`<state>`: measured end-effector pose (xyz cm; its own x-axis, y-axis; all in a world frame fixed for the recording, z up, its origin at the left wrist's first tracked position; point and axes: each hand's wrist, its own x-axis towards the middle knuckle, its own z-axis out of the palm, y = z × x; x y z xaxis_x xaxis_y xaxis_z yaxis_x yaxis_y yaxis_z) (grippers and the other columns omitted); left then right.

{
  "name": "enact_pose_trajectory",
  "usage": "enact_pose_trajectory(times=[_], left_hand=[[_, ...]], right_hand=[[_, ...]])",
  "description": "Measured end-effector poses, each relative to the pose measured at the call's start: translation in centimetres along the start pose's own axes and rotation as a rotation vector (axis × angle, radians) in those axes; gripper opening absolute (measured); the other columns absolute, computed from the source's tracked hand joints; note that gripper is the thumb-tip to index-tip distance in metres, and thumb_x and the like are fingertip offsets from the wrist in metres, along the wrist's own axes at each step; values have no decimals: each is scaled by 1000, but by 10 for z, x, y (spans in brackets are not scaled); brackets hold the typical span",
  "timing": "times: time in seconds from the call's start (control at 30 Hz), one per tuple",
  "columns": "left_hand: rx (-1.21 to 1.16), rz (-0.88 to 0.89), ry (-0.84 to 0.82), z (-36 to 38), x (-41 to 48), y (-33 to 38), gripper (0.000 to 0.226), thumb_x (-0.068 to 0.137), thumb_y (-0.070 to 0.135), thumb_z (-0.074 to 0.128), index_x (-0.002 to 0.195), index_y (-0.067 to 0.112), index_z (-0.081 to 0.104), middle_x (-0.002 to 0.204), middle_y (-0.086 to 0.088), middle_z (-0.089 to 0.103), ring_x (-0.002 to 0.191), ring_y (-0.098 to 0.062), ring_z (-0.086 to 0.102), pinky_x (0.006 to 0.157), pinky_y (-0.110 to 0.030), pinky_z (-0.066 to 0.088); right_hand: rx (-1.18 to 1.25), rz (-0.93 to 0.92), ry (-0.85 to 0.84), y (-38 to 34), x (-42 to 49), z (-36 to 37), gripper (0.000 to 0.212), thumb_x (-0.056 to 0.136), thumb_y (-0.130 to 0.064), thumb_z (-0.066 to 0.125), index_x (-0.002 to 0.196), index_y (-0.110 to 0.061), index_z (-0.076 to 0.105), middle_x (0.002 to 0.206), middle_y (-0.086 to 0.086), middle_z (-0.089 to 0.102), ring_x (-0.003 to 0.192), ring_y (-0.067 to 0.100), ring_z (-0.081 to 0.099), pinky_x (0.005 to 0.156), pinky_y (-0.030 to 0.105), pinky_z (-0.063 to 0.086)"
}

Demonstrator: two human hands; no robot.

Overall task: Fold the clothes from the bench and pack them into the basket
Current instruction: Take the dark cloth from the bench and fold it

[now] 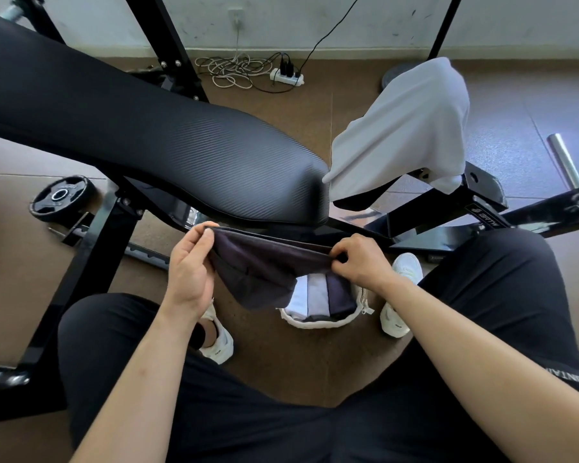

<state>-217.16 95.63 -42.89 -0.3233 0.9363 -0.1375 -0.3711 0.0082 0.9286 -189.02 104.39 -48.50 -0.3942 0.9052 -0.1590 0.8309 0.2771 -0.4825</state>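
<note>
A dark folded garment [258, 265] hangs stretched between my two hands, just in front of the black bench pad [141, 135]. My left hand [189, 269] pinches its left upper edge. My right hand [361, 262] pinches the right upper edge. Below the garment, on the floor between my feet, stands a white rope basket [315, 324] holding three folded pieces side by side: white, light grey and dark. A light grey garment [405, 128] is draped over the bench's seat part at the right.
A black weight plate [61, 197] lies on the floor at the left. The bench's black frame legs [91, 248] run across the floor. A power strip [286, 76] with cables sits by the wall. A steel bar [569, 168] lies at the right.
</note>
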Motion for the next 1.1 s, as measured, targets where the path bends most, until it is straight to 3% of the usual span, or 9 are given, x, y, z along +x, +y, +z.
enact_pose_trajectory(times=[0.17, 0.27, 0.47, 0.53, 0.67, 0.73, 0.9, 1.03, 1.1], left_hand=[[173, 12, 173, -12, 11, -7, 28, 105, 9, 50, 93, 23, 72, 92, -1, 69, 89, -15, 64, 90, -33, 52], [390, 56, 230, -15, 12, -15, 25, 103, 9, 54, 94, 25, 71, 96, -2, 70, 93, -15, 65, 87, -29, 55], [627, 60, 363, -20, 18, -23, 16, 102, 11, 57, 100, 21, 69, 92, 5, 67, 86, -8, 61, 80, -23, 47], [654, 53, 384, -20, 17, -26, 14, 103, 12, 54, 108, 16, 67, 98, 1, 67, 91, -10, 61, 80, -21, 47], [728, 3, 319, -20, 16, -31, 13, 104, 13, 52, 106, 19, 64, 97, -1, 65, 86, -13, 59, 81, -27, 48], [775, -8, 312, -19, 14, -33, 13, 104, 15, 52, 107, 20, 63, 94, 2, 64, 81, -8, 56, 76, -25, 46], [743, 10, 309, -17, 14, -32, 12, 105, 16, 51, 108, 19, 61, 101, 2, 64, 89, -8, 59, 76, -20, 44], [725, 6, 289, -16, 14, -31, 12, 106, 18, 50, 111, 18, 61, 104, 0, 65, 94, -13, 60, 78, -24, 45], [759, 22, 267, -14, 13, -31, 12, 106, 17, 50, 111, 17, 60, 104, 0, 64, 92, -11, 60, 75, -20, 44]], right_hand=[[59, 120, -44, 16, -5, -13, 18, 85, -21, 71, 101, -23, 80, 90, -2, 75, 90, 19, 68, 79, 29, 50], [108, 146, 1, 23, -5, -19, 15, 85, -17, 72, 98, -21, 81, 81, -2, 71, 84, 19, 67, 78, 29, 50], [431, 47, 416, 17, -3, -36, 15, 85, -6, 75, 95, -15, 81, 91, 2, 77, 85, 19, 72, 85, 30, 55], [432, -2, 372, 19, -3, -43, 14, 83, -9, 76, 91, -20, 81, 91, 0, 77, 82, 16, 71, 83, 27, 54], [196, 45, 82, 31, -5, -52, 14, 81, -8, 77, 89, -17, 83, 91, -3, 78, 82, 9, 65, 84, 25, 50], [250, 77, 133, 31, -4, -56, 14, 82, -6, 77, 88, -17, 83, 93, 2, 78, 84, 14, 67, 83, 23, 48], [570, 97, 258, 31, -1, -57, 31, 84, -1, 76, 80, -32, 75, 90, 6, 77, 88, 25, 73, 88, 38, 59], [620, 104, 308, 34, 2, -57, 37, 86, 0, 74, 114, -24, 74, 84, 2, 70, 78, 16, 66, 83, 28, 56], [565, 151, 313, 35, 2, -57, 33, 86, -2, 74, 116, -18, 75, 86, 0, 72, 81, 14, 68, 84, 24, 55]])
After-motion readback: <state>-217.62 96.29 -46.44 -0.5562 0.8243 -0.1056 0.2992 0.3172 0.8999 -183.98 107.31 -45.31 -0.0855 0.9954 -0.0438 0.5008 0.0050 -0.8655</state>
